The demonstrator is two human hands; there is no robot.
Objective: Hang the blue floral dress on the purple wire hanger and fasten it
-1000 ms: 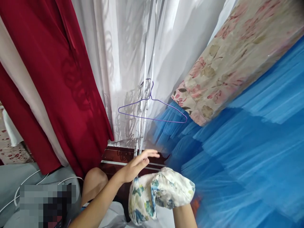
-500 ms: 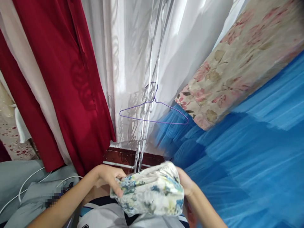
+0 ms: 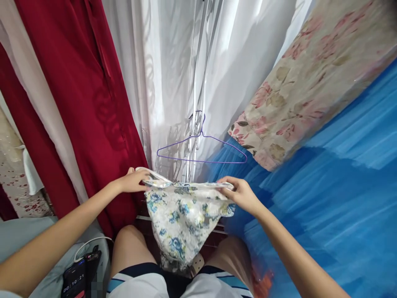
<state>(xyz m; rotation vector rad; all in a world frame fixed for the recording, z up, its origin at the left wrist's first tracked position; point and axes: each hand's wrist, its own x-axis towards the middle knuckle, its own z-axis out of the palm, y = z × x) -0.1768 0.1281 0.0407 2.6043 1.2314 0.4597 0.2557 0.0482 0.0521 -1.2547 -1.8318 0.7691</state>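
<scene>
At lower left, on a grey-blue padded surface [image 3: 25, 231]: phone [image 3: 74, 279] with timer reading 00:10:21, dark device [image 3: 93, 258] just beside, white cable [image 3: 93, 239] looping above. At centre, on slim white poles [image 3: 194, 82]: violet wire hanger [image 3: 203, 161], in front of white drapery [image 3: 170, 62].

Compared with half a second earlier: floral garment [image 3: 182, 215] no longer bunched over the hands, but drawn out along the upper edge and hanging downward; left hand [image 3: 132, 181] and right hand [image 3: 240, 191] higher in view and farther apart; hanger in nearly the same place.

Garment in detail: white ground, blue blooms, small yellow-green touches; upper edge stretched almost level, body narrowing in soft folds to a crumpled lower end. Position: just below the hanger, above and between the knees. Left grip: fingers pinched on the upper left corner, beside a looped white strap. Right grip: thumb and fingers closed on the upper right corner.
</scene>
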